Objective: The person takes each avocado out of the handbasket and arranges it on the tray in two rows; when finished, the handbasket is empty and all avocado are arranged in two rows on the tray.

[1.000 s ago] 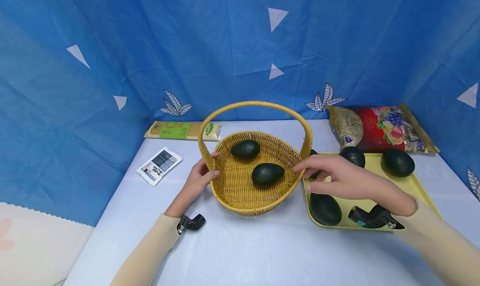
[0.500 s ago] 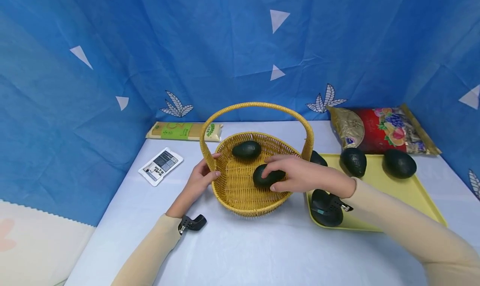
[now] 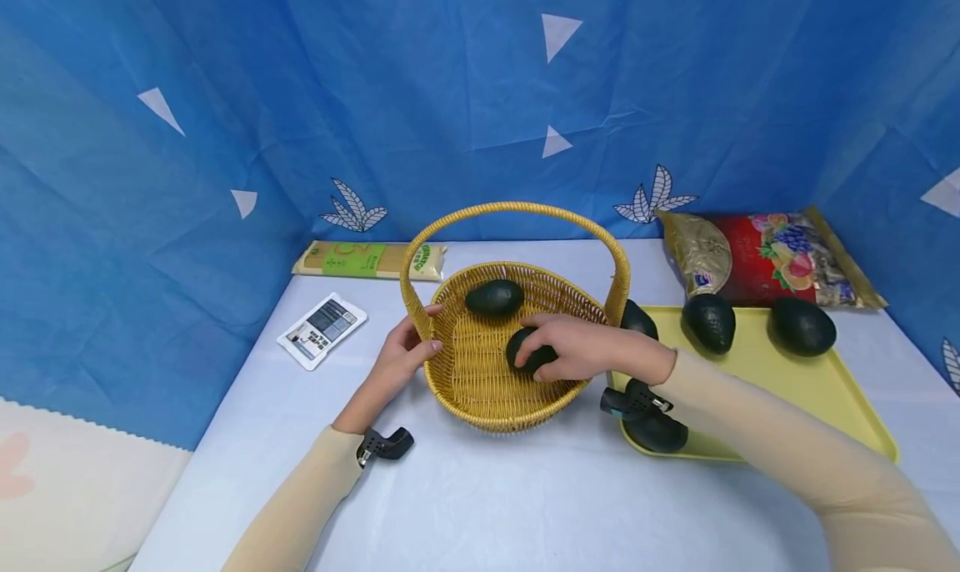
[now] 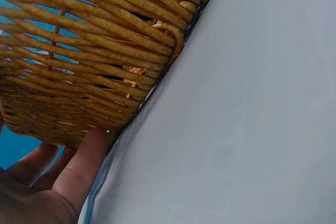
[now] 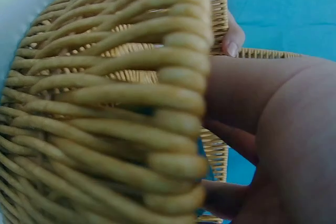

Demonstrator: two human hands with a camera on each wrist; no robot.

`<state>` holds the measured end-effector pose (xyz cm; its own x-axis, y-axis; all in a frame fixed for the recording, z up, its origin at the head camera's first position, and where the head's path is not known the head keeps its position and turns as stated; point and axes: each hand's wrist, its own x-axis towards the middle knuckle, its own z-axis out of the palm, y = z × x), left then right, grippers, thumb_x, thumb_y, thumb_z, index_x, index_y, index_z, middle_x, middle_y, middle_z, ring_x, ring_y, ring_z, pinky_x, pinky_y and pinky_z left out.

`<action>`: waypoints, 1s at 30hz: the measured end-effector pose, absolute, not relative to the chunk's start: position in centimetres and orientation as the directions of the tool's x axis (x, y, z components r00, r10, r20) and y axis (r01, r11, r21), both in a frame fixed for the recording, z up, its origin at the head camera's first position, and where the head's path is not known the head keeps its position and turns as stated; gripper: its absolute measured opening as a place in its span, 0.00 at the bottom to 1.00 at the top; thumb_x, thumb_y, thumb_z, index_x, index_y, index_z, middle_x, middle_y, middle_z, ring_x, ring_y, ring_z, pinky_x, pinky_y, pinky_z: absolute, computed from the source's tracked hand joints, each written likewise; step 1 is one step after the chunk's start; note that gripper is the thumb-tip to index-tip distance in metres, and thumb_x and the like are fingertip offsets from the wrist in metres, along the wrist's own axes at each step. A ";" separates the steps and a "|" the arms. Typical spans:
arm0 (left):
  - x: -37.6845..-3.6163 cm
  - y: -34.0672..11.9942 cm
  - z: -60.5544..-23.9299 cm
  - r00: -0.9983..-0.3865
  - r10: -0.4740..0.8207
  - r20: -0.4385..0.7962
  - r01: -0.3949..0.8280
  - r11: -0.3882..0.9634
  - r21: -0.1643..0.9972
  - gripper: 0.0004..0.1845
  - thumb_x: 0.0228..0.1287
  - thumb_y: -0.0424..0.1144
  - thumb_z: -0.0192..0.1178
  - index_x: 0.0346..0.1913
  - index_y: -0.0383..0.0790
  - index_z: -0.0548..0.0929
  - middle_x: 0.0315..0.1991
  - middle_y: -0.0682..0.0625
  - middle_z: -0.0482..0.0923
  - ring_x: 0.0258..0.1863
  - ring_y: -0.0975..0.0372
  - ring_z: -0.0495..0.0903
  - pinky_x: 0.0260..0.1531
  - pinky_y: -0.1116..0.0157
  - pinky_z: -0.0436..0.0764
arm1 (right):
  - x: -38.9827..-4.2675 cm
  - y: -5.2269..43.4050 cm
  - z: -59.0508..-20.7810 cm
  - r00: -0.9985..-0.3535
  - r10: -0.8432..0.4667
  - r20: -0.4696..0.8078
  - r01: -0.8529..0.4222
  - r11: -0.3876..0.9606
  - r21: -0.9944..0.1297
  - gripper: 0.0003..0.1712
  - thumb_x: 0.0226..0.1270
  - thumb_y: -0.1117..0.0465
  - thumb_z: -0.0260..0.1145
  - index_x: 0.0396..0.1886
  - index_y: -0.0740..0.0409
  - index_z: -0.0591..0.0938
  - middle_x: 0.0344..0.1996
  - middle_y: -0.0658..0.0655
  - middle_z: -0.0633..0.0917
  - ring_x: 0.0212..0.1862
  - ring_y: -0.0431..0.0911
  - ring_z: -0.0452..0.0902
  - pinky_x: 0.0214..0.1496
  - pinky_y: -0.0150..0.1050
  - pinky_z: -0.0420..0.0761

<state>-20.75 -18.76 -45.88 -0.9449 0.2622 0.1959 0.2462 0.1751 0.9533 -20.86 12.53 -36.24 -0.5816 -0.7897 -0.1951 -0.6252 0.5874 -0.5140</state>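
A yellow wicker basket point(image 3: 480, 388) with a tall arched handle stands mid-table. My left hand point(image 3: 397, 355) holds its left side by the foot of the handle; in the left wrist view the fingers point(image 4: 84, 166) lie against the woven outer wall. Inside the basket, my right hand point(image 3: 573, 344) reaches over the right rim and grips a dark green avocado point(image 3: 517, 348), its thumb and fingers curled about it. The hand covers the avocado's right part. Another avocado point(image 3: 495, 298) lies toward the basket's back. In the right wrist view the basket rim point(image 5: 178, 98) hides the right fingertips.
Right of the basket is a yellow tray point(image 3: 772, 397) bearing several avocados, one point(image 3: 708, 323) near its back edge. A red and gold bag point(image 3: 772, 257) lies behind it. At the back left are a noodle packet point(image 3: 367, 260) and a white pouch point(image 3: 322, 332).
My right hand has moved left, from over the tray's edge into the basket, and its fingers have closed round the front avocado. The left hand stays at the basket's side.
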 end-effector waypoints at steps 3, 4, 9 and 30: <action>-20.8 -18.7 -45.8 -0.944 0.263 0.199 0.250 0.175 0.952 0.31 0.66 0.29 0.56 0.73 0.36 0.68 0.72 0.34 0.68 0.63 0.47 0.75 0.56 0.73 0.77 | -21.0 12.4 -36.1 -0.578 -0.783 -0.229 -0.619 0.604 -0.502 0.19 0.68 0.63 0.67 0.59 0.51 0.86 0.75 0.72 0.65 0.79 0.66 0.55 0.76 0.62 0.64; -20.8 -18.7 -45.8 -0.944 0.262 0.200 0.250 0.172 0.953 0.31 0.66 0.29 0.57 0.73 0.36 0.68 0.72 0.33 0.68 0.63 0.47 0.75 0.56 0.73 0.77 | -21.1 12.4 -36.1 -0.576 -0.781 -0.242 -0.618 0.610 -0.496 0.21 0.68 0.63 0.67 0.60 0.50 0.85 0.75 0.72 0.65 0.79 0.66 0.55 0.76 0.62 0.65; -20.9 -18.7 -45.8 -0.943 0.261 0.206 0.253 0.163 0.954 0.32 0.65 0.29 0.57 0.73 0.36 0.69 0.70 0.32 0.69 0.62 0.45 0.75 0.55 0.73 0.78 | -21.3 12.3 -35.9 -0.573 -0.772 -0.274 -0.616 0.627 -0.478 0.26 0.67 0.65 0.66 0.65 0.50 0.81 0.71 0.68 0.70 0.71 0.63 0.67 0.68 0.57 0.74; -20.6 -18.8 -45.8 -0.947 0.259 0.190 0.240 0.174 0.955 0.32 0.65 0.30 0.57 0.74 0.37 0.69 0.70 0.32 0.70 0.62 0.43 0.75 0.56 0.73 0.77 | -21.4 12.9 -36.8 -0.633 -0.740 -0.228 -0.560 0.640 -0.525 0.28 0.65 0.65 0.68 0.66 0.51 0.80 0.66 0.61 0.78 0.68 0.59 0.71 0.65 0.55 0.75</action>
